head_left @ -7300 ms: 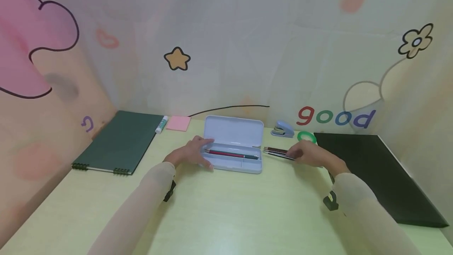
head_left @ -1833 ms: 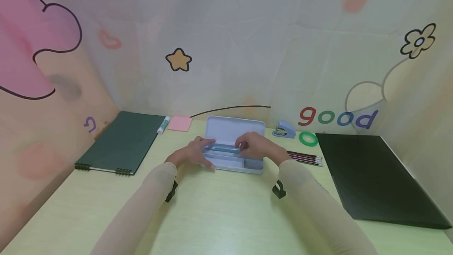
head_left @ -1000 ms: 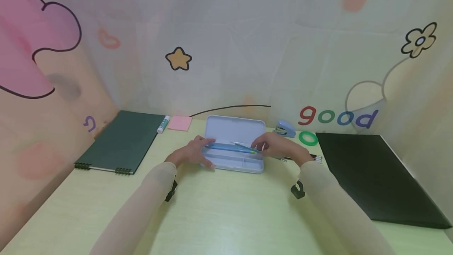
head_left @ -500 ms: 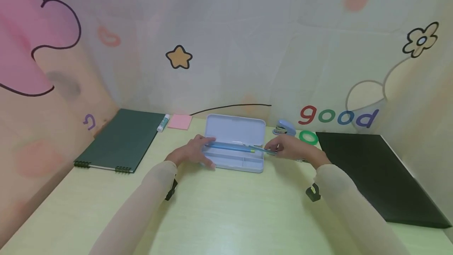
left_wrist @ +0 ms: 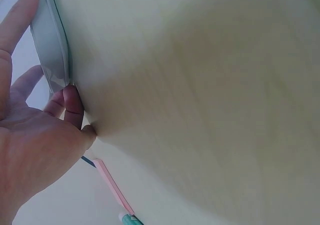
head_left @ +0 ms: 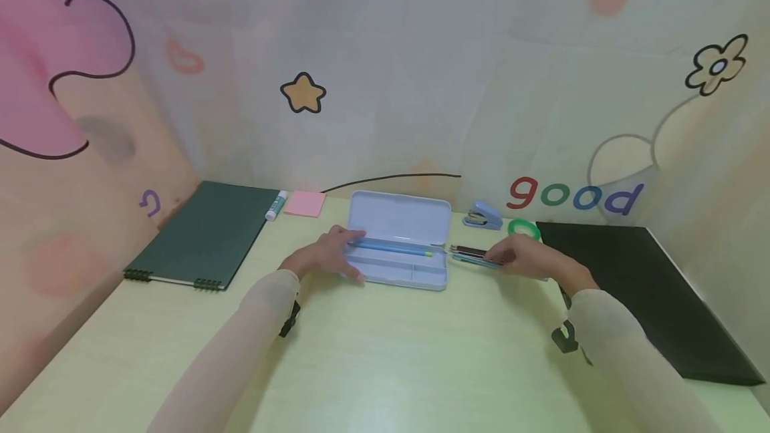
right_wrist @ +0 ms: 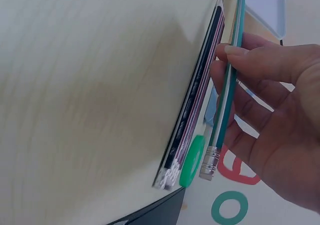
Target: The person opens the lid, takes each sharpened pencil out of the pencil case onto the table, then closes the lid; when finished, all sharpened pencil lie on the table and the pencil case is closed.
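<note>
The pale blue pencil case [head_left: 397, 272] lies with its lid up. My left hand [head_left: 327, 252] grips its left end, thumb at the front edge and fingers toward the hinge; the left wrist view shows fingertips against the case's end wall [left_wrist: 52, 40]. In the back of the case lies a blue pencil [head_left: 391, 248] with a yellow-green end. My right hand [head_left: 523, 256], right of the case, pinches a teal pencil [right_wrist: 227, 95] with silver stripes and an eraser end. Close beside it several dark and reddish striped pencils [right_wrist: 192, 100] lie on the table, partly hidden by the hand in the head view.
Behind my right hand stand a blue stapler [head_left: 483, 216] and a green tape roll [head_left: 523, 228]. A large black flat folder [head_left: 644, 306] lies at the right. At the left are a dark green spiral notebook [head_left: 204, 236], a glue stick [head_left: 277, 206] and pink sticky notes [head_left: 305, 204].
Red and dark pencils seen in the case at first are out of it. My right hand has since lifted the teal pencil from the case and carried it right. My left hand has stayed put.
</note>
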Available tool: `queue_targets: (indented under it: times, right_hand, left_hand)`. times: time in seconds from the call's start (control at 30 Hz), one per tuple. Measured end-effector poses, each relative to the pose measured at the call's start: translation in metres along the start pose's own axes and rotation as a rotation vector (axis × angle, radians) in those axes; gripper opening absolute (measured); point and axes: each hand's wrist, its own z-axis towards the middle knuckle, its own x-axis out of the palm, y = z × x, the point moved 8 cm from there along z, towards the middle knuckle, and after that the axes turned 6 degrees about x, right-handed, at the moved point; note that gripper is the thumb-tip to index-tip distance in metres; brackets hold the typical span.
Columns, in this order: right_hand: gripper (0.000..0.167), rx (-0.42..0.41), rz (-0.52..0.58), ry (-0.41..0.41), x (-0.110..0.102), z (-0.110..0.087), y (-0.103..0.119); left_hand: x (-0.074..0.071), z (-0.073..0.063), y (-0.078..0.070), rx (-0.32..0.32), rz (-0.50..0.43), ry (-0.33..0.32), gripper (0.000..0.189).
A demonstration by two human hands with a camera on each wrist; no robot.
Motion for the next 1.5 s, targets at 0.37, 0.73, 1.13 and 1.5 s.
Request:
queue_targets:
  times: [0.37,0.73,1.13,1.5]
  right_hand:
    - [0.029,0.02,0.001,0.0,0.004,-0.011,-0.014]
    - [0.029,0.022,-0.011,-0.048,0.006,-0.011,-0.013]
    - [0.032,0.039,-0.046,-0.144,0.003,-0.01,-0.016]
    - [0.03,0.04,-0.075,-0.192,0.003,-0.01,-0.015]
  left_hand:
    - [-0.001,0.0,0.001,0.025,0.002,0.001,0.098]
    - [-0.002,0.001,0.0,0.02,0.019,0.009,0.097]
    - [-0.004,0.001,-0.001,0.02,0.011,0.006,0.098]
    - [-0.001,0.001,0.002,0.013,0.01,0.01,0.098]
